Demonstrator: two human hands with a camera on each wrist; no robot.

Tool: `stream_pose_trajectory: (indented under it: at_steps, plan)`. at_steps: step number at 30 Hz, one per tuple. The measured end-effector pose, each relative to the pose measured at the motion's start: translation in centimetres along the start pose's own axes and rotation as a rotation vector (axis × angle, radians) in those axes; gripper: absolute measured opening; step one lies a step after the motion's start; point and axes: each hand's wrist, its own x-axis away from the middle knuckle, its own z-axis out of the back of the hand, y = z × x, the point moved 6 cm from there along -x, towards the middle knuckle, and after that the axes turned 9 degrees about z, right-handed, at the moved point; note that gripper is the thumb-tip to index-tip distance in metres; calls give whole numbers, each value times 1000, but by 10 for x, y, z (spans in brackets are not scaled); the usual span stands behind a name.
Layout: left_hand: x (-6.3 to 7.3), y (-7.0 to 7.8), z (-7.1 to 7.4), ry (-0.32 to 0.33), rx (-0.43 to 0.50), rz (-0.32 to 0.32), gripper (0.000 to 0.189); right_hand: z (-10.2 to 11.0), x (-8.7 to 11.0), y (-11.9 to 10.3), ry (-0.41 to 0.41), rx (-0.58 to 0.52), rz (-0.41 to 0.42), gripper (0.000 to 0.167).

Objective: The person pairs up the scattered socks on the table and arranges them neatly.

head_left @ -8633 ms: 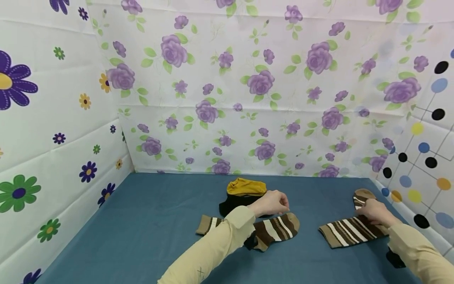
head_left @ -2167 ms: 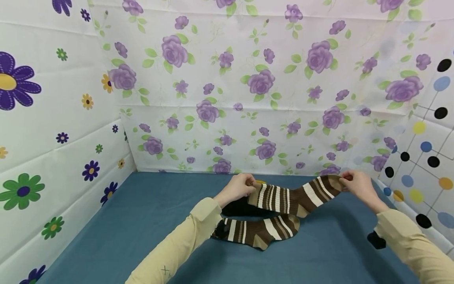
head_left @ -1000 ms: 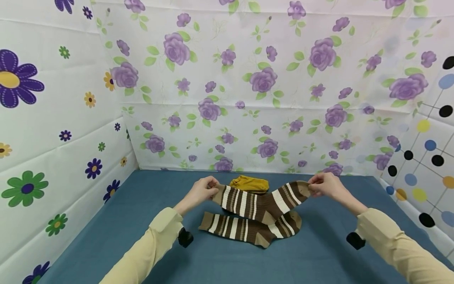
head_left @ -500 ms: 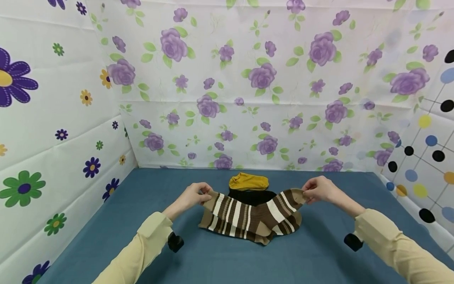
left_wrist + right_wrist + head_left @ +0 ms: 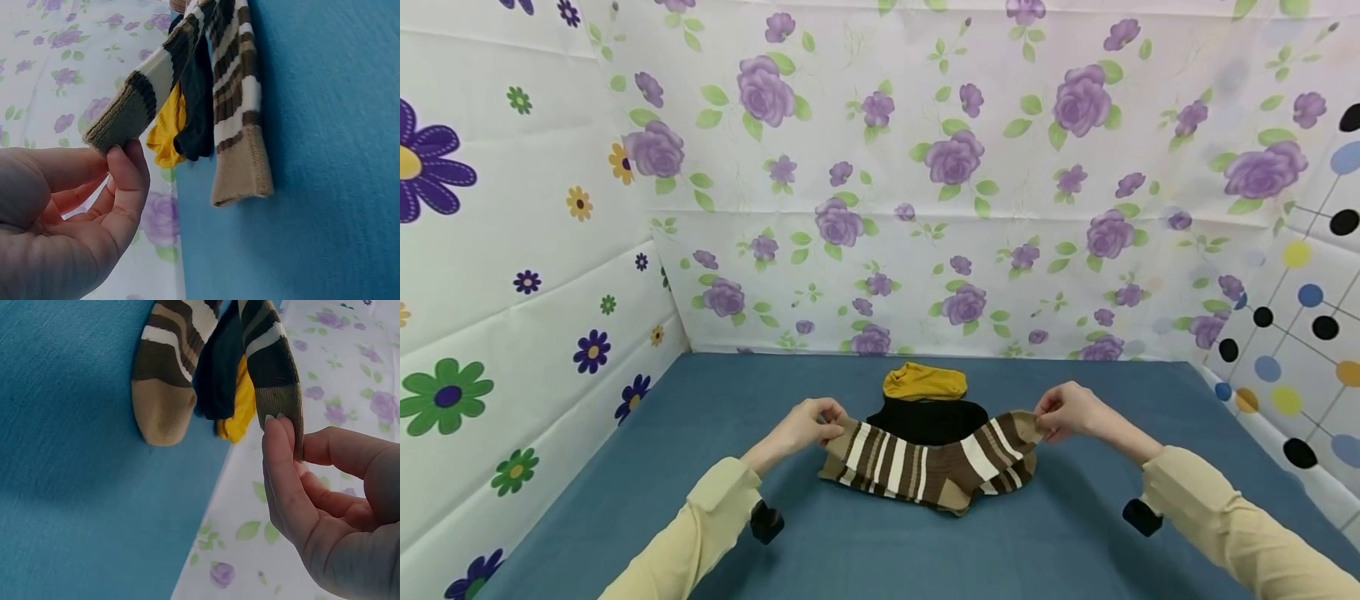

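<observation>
A brown, tan and white striped sock (image 5: 917, 467) is stretched between my two hands. My left hand (image 5: 805, 429) pinches its tan cuff between thumb and fingers; in the left wrist view the cuff (image 5: 122, 115) stands above the table. My right hand (image 5: 1071, 412) pinches the tan toe end, and the right wrist view shows that toe (image 5: 280, 412) between thumb and fingertips. Beneath it a matching striped sock (image 5: 237, 125) lies flat on the table, mostly covered in the head view; its tan toe (image 5: 164, 412) shows in the right wrist view.
Behind the striped socks lie a black sock (image 5: 928, 421) and, farther back, a yellow sock (image 5: 925, 382). All rest on a blue tabletop (image 5: 880, 550). Patterned cloth walls (image 5: 880, 167) close off the back and both sides.
The held striped sock came from the right side of the table, moved left over its match, and has since sunk toward it. Both hands have come down slightly, keeping their pinch.
</observation>
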Motion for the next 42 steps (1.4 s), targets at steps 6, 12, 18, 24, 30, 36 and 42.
stream_pose_trajectory:
  at_steps: [6,12,18,24,30,36,42]
  plan:
    - [1,-6,-3,-21,13,2,9,-7,0,10,0,-5,-55,6]
    - [2,-18,-6,-7,-14,48,10,-14,1,18,13,24,-65,5]
    - [4,-25,-9,10,-47,54,12,-23,1,26,22,59,-67,4]
    - [4,-29,-13,28,-87,91,14,-26,0,35,27,83,-74,4]
    - [6,-30,-14,15,-97,124,18,-28,-1,39,7,104,-66,6]
    - [6,-27,-14,45,-162,122,21,-29,-10,58,-53,113,59,23]
    - [5,-14,-18,126,-267,20,16,-34,-10,54,-64,125,31,26]
